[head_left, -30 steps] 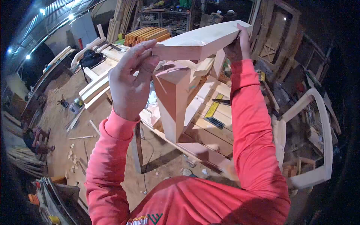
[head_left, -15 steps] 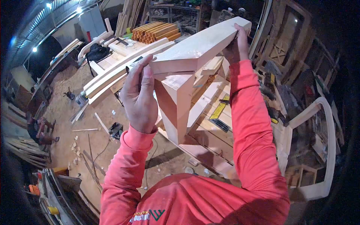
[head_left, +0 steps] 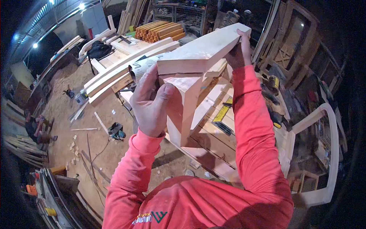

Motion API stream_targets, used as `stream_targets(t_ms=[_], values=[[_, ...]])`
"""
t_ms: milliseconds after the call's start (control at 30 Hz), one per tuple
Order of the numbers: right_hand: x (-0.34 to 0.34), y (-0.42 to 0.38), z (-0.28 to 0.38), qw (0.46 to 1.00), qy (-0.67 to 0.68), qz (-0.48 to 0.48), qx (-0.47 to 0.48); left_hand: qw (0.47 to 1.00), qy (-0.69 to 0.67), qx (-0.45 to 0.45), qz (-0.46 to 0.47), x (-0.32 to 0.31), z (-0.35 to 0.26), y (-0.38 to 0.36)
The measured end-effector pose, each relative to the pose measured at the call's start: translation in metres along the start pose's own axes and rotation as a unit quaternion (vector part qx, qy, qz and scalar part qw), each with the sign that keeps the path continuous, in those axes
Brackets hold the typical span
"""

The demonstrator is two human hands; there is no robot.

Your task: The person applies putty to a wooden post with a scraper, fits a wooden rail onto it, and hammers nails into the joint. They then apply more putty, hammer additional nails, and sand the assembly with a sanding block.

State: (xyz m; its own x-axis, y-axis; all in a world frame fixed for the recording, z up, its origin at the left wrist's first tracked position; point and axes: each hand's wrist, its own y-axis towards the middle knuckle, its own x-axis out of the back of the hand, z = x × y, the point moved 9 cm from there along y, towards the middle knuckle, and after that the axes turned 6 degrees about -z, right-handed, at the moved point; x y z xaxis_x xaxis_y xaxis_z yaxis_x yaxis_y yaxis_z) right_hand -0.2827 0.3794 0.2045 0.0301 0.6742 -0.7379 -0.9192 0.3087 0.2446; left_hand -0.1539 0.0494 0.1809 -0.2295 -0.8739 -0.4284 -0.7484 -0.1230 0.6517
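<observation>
A thick pale wooden board (head_left: pixel 202 47) lies across the top of a wooden upright (head_left: pixel 185 110), with a thin dark line where they meet. My left hand (head_left: pixel 150 107) is at the left edge of this joint. Its fingers point up along the far side, and its thumb lies against the upright's near face; the fingers' inner side is hidden. At the far right end of the board, my right hand (head_left: pixel 245 47) is closed around it, thumb on the top edge and fingers mostly hidden underneath. The upright stands at a slatted wooden surface (head_left: pixel 209 133).
A yellow-bladed square (head_left: pixel 222 113) lies on the slats. Long curved timbers (head_left: pixel 126 66) and stacked orange-brown pieces (head_left: pixel 158 30) are beyond. A curved frame (head_left: pixel 332 152) stands at right. A power tool (head_left: pixel 116 131) and offcuts lie on the floor; a person (head_left: pixel 36 128) sits far left.
My left hand has shifted right and down, its thumb moving from the board's end onto the upright. The board's far end, with my right hand, has dropped slightly.
</observation>
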Motion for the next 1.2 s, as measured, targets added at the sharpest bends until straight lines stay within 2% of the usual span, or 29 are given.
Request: stream_targets(t_ms=[200,267,333,433,500,567,633,700,800,1000,1100,1200], values=[[-0.006,-0.006,0.004,0.999,-0.039,-0.008,0.019,0.998,-0.005,0.053,-0.021,0.004,0.008,-0.002],[0.002,0.001,0.003,0.999,-0.048,0.003,0.009,0.999,-0.003,0.05,-0.019,0.003,0.009,-0.003],[0.007,0.006,0.002,0.999,-0.044,0.007,-0.006,1.0,0.004,0.008,-0.014,0.005,0.008,-0.002],[0.012,0.008,-0.001,0.999,-0.046,0.0,-0.009,0.999,-0.028,0.025,0.033,-0.007,-0.001,0.001],[0.013,0.013,-0.003,0.999,-0.045,0.006,0.013,0.997,0.011,0.036,0.068,-0.014,-0.005,-0.002],[0.001,-0.017,0.002,0.994,-0.09,-0.052,0.025,0.991,0.073,0.003,0.108,-0.017,-0.005,-0.001],[0.003,-0.015,0.008,0.994,-0.07,-0.057,0.064,0.99,0.094,-0.025,0.1,-0.022,-0.01,0.0],[0.013,-0.001,-0.003,0.999,-0.026,-0.039,0.02,0.992,0.104,0.001,0.075,-0.025,-0.011,-0.003],[0.016,0.001,-0.003,0.998,-0.017,-0.046,0.034,0.987,0.14,-0.039,0.071,-0.026,-0.014,-0.002],[0.017,0.001,-0.004,0.998,-0.015,-0.036,0.044,0.984,0.161,-0.044,0.057,-0.023,-0.017,-0.002],[0.019,0.01,-0.004,0.998,0.006,0.004,0.062,0.985,0.159,-0.051,0.054,-0.021,-0.015,-0.002],[0.013,-0.003,-0.006,0.999,0.013,0.006,0.048,0.99,0.13,0.015,0.042,-0.024,-0.011,-0.004]])
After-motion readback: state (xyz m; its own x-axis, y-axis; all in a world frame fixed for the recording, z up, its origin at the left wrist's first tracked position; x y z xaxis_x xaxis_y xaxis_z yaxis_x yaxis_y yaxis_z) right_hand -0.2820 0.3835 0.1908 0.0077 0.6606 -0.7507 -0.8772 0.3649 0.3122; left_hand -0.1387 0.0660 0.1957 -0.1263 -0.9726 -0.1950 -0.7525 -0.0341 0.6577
